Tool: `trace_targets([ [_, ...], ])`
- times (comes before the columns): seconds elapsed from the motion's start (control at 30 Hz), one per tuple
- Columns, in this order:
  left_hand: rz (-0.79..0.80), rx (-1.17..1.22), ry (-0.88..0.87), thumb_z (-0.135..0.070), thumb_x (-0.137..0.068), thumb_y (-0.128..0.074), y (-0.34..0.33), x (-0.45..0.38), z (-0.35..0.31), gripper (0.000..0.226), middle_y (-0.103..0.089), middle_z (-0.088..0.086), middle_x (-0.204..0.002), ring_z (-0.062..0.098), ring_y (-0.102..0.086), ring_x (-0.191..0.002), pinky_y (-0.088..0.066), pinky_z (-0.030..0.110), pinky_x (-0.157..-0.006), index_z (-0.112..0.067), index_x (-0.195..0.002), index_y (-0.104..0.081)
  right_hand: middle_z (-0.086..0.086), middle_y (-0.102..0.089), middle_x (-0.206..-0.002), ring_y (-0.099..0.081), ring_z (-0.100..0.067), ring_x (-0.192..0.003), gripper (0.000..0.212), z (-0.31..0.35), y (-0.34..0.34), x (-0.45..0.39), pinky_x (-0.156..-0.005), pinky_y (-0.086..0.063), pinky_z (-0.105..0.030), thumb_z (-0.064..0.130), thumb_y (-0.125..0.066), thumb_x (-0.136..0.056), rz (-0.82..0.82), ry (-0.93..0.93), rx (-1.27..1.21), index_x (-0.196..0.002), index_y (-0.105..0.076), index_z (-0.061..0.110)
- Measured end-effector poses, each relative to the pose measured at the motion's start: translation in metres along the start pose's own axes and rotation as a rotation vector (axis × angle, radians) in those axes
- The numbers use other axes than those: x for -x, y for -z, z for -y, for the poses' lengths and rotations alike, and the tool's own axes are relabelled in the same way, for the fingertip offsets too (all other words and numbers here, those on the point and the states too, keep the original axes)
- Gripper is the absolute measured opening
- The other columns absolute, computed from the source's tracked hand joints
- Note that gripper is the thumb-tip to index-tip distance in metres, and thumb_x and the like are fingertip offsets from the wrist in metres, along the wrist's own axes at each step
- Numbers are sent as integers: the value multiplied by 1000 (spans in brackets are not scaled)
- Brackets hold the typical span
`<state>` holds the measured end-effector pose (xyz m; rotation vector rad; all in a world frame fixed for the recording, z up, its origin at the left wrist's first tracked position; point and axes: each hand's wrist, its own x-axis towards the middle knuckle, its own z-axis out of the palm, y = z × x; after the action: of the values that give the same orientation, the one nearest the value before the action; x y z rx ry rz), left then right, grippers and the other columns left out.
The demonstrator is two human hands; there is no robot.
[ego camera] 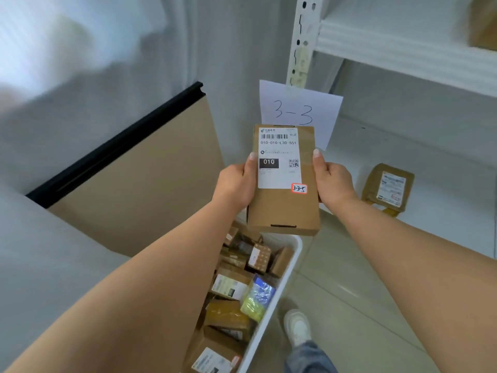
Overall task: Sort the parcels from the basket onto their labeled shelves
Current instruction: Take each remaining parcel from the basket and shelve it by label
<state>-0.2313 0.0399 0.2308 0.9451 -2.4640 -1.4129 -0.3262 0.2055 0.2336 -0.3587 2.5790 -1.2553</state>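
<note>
— Where's the parcel [283,184]?
— Gripped by both hands, left hand [236,184] and right hand [333,183], above the basket [279,286].
— Next?
— Sticker reads 3-3-5; probably shelve by the 3-3 sign [298,111].

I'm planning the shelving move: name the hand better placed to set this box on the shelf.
Right, probably. The right hand grips the box on the shelf side; the left hand is farther away.

Matt brown cardboard parcel [283,205], paper label [278,157]
</note>
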Motion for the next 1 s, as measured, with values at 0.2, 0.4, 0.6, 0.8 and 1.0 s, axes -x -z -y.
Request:
trace_targets([
  [0.2, 29, -88, -10, -56, -98, -25, -3, 8, -13, 63, -59, 3, -74, 25, -58, -76, -43, 31, -63, -12, -66, -58, -22, -68, -86, -64, -36, -83, 78, -4, 15, 11, -79, -52, -40, 55, -25, -99, 15, -24, -16, -87, -64, -11],
  [0.4, 86, -154, -43, -58, -98, -23, -25, 15, -29, 63, -59, 2, -74, 19, -56, -72, -41, 30, -61, -16, -67, -57, -20, -68, -86, -64, -32, -78, 78, -23, 39, 19, -68, -48, -29, 56, -24, -99, -22, -60, -9, -92, -65, -11],
  [0.6, 138, -166, -85, -58, -98, -23, -70, 21, -49, 61, -58, -2, -71, 15, -55, -68, -39, 27, -55, -19, -65, -55, -20, -68, -84, -65, -36, -83, 77, -56, 75, 24, -79, -51, -40, 55, -25, -100, -86, -102, -31, -91, -65, -10],
  [0.8, 198, -160, -81, -61, -96, -23, -128, 24, -72, 61, -66, 6, -89, 25, -63, -87, -53, 41, -81, -16, -80, -61, -12, -64, -77, -62, -31, -78, 72, -105, 112, 21, -76, -50, -37, 55, -26, -100, -143, -163, -66, -86, -67, -3],
  [1.0, 254, -174, -136, -58, -98, -19, -225, 35, -102, 64, -67, 10, -100, 28, -62, -94, -51, 44, -88, -13, -101, -66, -9, -57, -64, -58, -30, -70, 66, -183, 171, 13, -69, -48, -34, 52, -27, -101, -215, -199, -89, -60, -51, 7],
])
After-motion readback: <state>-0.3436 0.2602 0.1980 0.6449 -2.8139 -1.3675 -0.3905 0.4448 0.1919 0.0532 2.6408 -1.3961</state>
